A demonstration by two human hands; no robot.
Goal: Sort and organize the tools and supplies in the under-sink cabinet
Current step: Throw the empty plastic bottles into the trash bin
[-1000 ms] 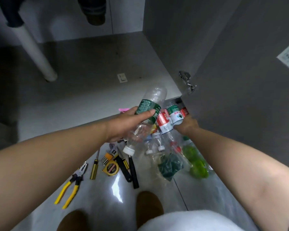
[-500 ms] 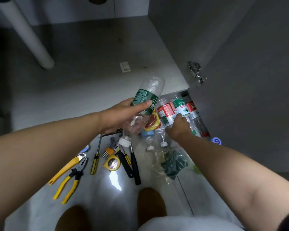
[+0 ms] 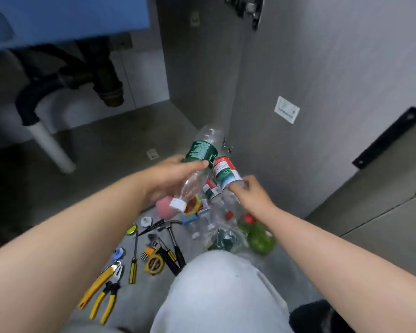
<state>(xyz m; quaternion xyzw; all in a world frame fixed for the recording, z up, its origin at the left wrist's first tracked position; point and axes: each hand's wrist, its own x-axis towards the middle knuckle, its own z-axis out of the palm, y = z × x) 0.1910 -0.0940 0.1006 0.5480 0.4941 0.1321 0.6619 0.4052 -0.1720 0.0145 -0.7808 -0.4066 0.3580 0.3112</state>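
Left hand (image 3: 171, 174) is wrapped round a clear bottle with a green label (image 3: 199, 152), white cap pointing down and back at me. Right hand (image 3: 247, 193) has its fingers curled round a second bottle with a red and white label (image 3: 226, 173). Both bottles are up in the air at the front edge of the cabinet, right next to each other; can't tell if they touch.

Room-wise, a wide stretch of grey cabinet floor (image 3: 120, 140) runs from the white drain pipe (image 3: 51, 145) on the left to the side wall on the right. The open door (image 3: 322, 92) hangs close on the right, its lower hinge just behind the bottles.

Label print is too blurry to read, and so is the small sticker (image 3: 286, 109) on the door.

Counts: two bottles in hand, and a jumble of more underneath that I can't count. On the floor by my knee: one pair of yellow pliers (image 3: 106, 294), one screwdriver (image 3: 133, 263), one tape measure (image 3: 155, 261), at least one hammer (image 3: 174, 239) and one pink sponge (image 3: 165, 207).
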